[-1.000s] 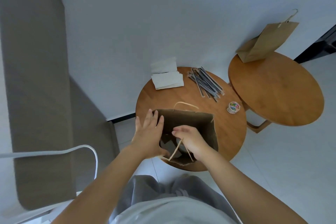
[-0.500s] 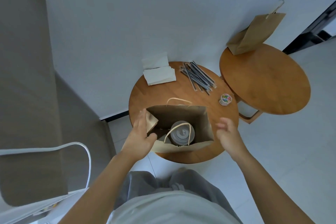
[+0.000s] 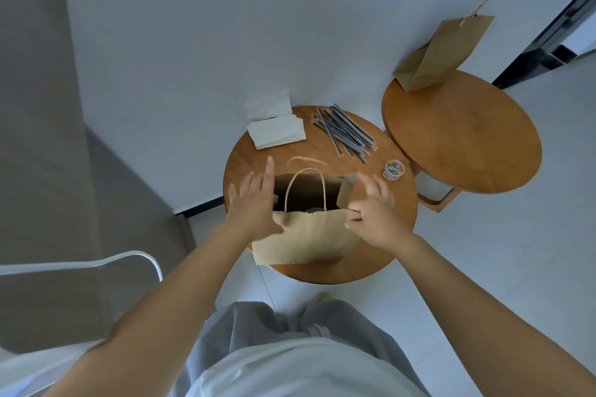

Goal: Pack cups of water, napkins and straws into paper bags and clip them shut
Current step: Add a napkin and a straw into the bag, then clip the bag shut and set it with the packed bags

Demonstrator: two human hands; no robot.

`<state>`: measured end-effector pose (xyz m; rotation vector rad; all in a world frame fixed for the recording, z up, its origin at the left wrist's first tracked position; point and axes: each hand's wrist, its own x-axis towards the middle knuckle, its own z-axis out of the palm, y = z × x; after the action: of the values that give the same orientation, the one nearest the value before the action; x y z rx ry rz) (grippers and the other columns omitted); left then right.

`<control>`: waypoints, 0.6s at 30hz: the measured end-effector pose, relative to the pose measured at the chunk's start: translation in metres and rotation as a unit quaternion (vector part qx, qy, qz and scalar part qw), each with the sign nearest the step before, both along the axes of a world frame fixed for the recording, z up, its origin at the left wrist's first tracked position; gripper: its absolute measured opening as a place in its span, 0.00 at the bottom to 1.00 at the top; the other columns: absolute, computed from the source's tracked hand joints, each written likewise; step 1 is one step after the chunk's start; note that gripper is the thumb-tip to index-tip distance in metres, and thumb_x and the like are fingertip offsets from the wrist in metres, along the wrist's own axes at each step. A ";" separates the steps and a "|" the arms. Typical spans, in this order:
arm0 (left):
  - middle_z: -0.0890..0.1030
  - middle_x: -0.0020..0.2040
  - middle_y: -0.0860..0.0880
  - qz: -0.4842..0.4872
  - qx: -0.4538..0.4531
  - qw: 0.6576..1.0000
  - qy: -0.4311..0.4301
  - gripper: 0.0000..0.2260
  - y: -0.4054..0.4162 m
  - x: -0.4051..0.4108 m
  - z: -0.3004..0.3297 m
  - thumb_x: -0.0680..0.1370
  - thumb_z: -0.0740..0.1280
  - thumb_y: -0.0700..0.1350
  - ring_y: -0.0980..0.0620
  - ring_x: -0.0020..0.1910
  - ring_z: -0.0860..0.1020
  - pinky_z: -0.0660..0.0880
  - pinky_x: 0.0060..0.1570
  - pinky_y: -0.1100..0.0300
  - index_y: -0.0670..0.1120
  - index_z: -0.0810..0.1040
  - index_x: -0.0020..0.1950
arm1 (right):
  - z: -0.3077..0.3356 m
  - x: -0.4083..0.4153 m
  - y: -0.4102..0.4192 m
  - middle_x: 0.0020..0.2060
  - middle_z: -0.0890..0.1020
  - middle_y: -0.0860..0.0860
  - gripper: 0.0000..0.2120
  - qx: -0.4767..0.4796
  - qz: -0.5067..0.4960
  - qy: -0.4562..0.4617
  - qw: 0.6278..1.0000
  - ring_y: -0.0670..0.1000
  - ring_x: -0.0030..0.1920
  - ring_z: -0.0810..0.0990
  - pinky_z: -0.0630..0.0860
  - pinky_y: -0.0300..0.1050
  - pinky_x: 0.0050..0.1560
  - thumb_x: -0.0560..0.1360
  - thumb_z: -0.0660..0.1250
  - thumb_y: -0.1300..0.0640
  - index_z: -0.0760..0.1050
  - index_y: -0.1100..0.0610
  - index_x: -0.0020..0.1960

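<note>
An open brown paper bag (image 3: 306, 238) stands on the near round wooden table (image 3: 380, 203), its twine handles up. Only a sliver of the cup's lid (image 3: 314, 210) shows inside the dark opening. My left hand (image 3: 254, 203) lies against the bag's left side with fingers straight, thumb on the front panel. My right hand (image 3: 372, 213) pinches the bag's right front rim between thumb and fingers. A stack of white napkins (image 3: 277, 130) lies at the table's back left, a pile of wrapped dark straws (image 3: 343, 132) behind the bag, and a small jar of coloured paper clips (image 3: 394, 170) at the right.
A second round wooden table (image 3: 467, 138) stands to the right, with a closed brown paper bag (image 3: 442, 55) leaning against the wall. A grey sofa (image 3: 42, 151) and a white chair frame (image 3: 96, 263) are at the left. Pale floor tiles lie around.
The bag's front panel has come up and now hides most of the cup. My right hand moved in from the side onto the bag's right rim. The left hand stays at the left side.
</note>
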<state>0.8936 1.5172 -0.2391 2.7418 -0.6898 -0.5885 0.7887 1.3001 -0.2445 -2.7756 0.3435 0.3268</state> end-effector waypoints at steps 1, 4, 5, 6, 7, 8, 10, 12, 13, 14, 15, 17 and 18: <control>0.60 0.74 0.46 -0.009 -0.002 1.000 -0.007 0.60 -0.004 0.001 0.001 0.65 0.77 0.53 0.44 0.75 0.55 0.47 0.71 0.38 0.50 0.30 0.74 | 0.002 0.004 -0.002 0.76 0.48 0.48 0.17 -0.021 0.033 0.011 0.999 0.56 0.75 0.40 0.45 0.57 0.72 0.72 0.70 0.53 0.67 0.48 0.28; 0.73 0.60 0.49 -0.040 0.000 0.999 -0.030 0.52 -0.008 0.002 0.001 0.69 0.74 0.52 0.46 0.65 0.67 0.49 0.71 0.39 0.49 0.36 0.76 | 0.009 0.015 -0.007 0.77 0.45 0.49 0.15 -0.069 0.117 0.079 0.988 0.56 0.75 0.35 0.35 0.59 0.71 0.72 0.69 0.52 0.69 0.48 0.28; 0.74 0.58 0.50 -0.054 0.005 0.998 -0.023 0.47 -0.007 0.002 -0.001 0.69 0.73 0.52 0.47 0.63 0.69 0.50 0.71 0.39 0.49 0.43 0.77 | 0.011 0.020 -0.007 0.76 0.49 0.50 0.14 -0.077 0.137 0.106 0.982 0.56 0.75 0.39 0.35 0.61 0.71 0.72 0.69 0.52 0.70 0.49 0.30; 0.73 0.56 0.50 -0.073 0.014 0.997 -0.018 0.39 -0.006 0.002 -0.002 0.70 0.72 0.52 0.47 0.62 0.70 0.52 0.70 0.39 0.51 0.54 0.76 | 0.015 0.024 -0.007 0.74 0.58 0.52 0.11 -0.086 0.153 0.128 0.976 0.56 0.74 0.48 0.37 0.63 0.71 0.72 0.68 0.52 0.72 0.49 0.32; 0.73 0.54 0.51 -0.095 0.023 0.995 -0.018 0.29 -0.005 0.001 -0.004 0.72 0.70 0.52 0.48 0.60 0.71 0.57 0.69 0.42 0.52 0.65 0.70 | 0.018 0.027 -0.006 0.66 0.68 0.53 0.10 -0.096 0.170 0.141 0.971 0.56 0.70 0.59 0.40 0.63 0.71 0.73 0.67 0.51 0.72 0.50 0.34; 0.72 0.52 0.51 -0.111 0.026 0.993 -0.016 0.19 -0.005 0.001 -0.006 0.73 0.68 0.52 0.48 0.57 0.72 0.63 0.64 0.47 0.51 0.73 0.63 | 0.020 0.027 -0.005 0.55 0.72 0.51 0.12 -0.104 0.183 0.141 0.967 0.53 0.60 0.67 0.45 0.62 0.71 0.74 0.66 0.52 0.69 0.51 0.33; 0.74 0.50 0.49 -0.107 0.011 0.994 0.003 0.09 -0.003 0.000 -0.010 0.76 0.66 0.51 0.48 0.49 0.74 0.70 0.47 0.55 0.46 0.77 0.50 | 0.020 0.026 -0.005 0.39 0.67 0.46 0.18 -0.098 0.187 0.122 0.970 0.50 0.42 0.68 0.61 0.54 0.65 0.75 0.64 0.54 0.61 0.51 0.31; 0.76 0.47 0.46 -0.078 -0.011 0.996 0.033 0.09 -0.004 0.002 -0.013 0.77 0.65 0.49 0.48 0.43 0.74 0.68 0.37 0.56 0.45 0.74 0.41 | 0.016 0.021 -0.006 0.37 0.65 0.48 0.19 -0.077 0.161 0.082 0.981 0.51 0.39 0.67 0.67 0.46 0.44 0.76 0.63 0.55 0.58 0.52 0.31; 0.76 0.46 0.46 -0.063 -0.016 0.997 0.042 0.10 -0.005 0.003 -0.013 0.78 0.64 0.49 0.48 0.42 0.73 0.67 0.36 0.57 0.45 0.73 0.40 | 0.014 0.018 -0.006 0.38 0.66 0.49 0.18 -0.067 0.146 0.063 0.985 0.51 0.38 0.67 0.63 0.44 0.39 0.77 0.62 0.55 0.59 0.54 0.31; 0.77 0.45 0.45 -0.051 -0.020 0.997 0.045 0.10 -0.006 0.005 -0.013 0.78 0.64 0.48 0.48 0.42 0.73 0.66 0.37 0.56 0.45 0.73 0.39 | 0.011 0.016 -0.008 0.39 0.67 0.49 0.17 -0.058 0.132 0.044 0.989 0.51 0.38 0.67 0.60 0.44 0.37 0.77 0.62 0.56 0.61 0.55 0.33; 0.77 0.45 0.46 -0.040 -0.025 0.998 0.045 0.10 -0.008 0.006 -0.012 0.78 0.64 0.48 0.48 0.42 0.73 0.67 0.37 0.56 0.45 0.74 0.40 | 0.008 0.015 -0.010 0.39 0.68 0.50 0.15 -0.047 0.117 0.024 0.992 0.51 0.39 0.68 0.60 0.43 0.37 0.77 0.62 0.56 0.63 0.57 0.35; 0.76 0.43 0.47 -0.030 -0.036 0.998 0.038 0.09 -0.014 0.009 -0.009 0.78 0.63 0.48 0.49 0.41 0.73 0.67 0.36 0.57 0.44 0.77 0.42 | 0.005 0.014 -0.014 0.41 0.72 0.53 0.11 -0.026 0.083 -0.008 0.996 0.54 0.41 0.71 0.60 0.43 0.38 0.77 0.63 0.57 0.65 0.57 0.38; 0.76 0.42 0.48 -0.035 -0.036 0.998 0.033 0.10 -0.018 0.010 -0.008 0.78 0.63 0.48 0.49 0.40 0.73 0.66 0.34 0.58 0.44 0.78 0.43 | 0.003 0.013 -0.017 0.42 0.74 0.54 0.10 -0.022 0.066 -0.018 0.997 0.56 0.43 0.74 0.61 0.43 0.38 0.77 0.64 0.57 0.66 0.57 0.39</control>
<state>0.9032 1.4993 -0.2467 2.6282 -0.7784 -0.6521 0.8019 1.2835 -0.2418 -2.8511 0.1594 0.3033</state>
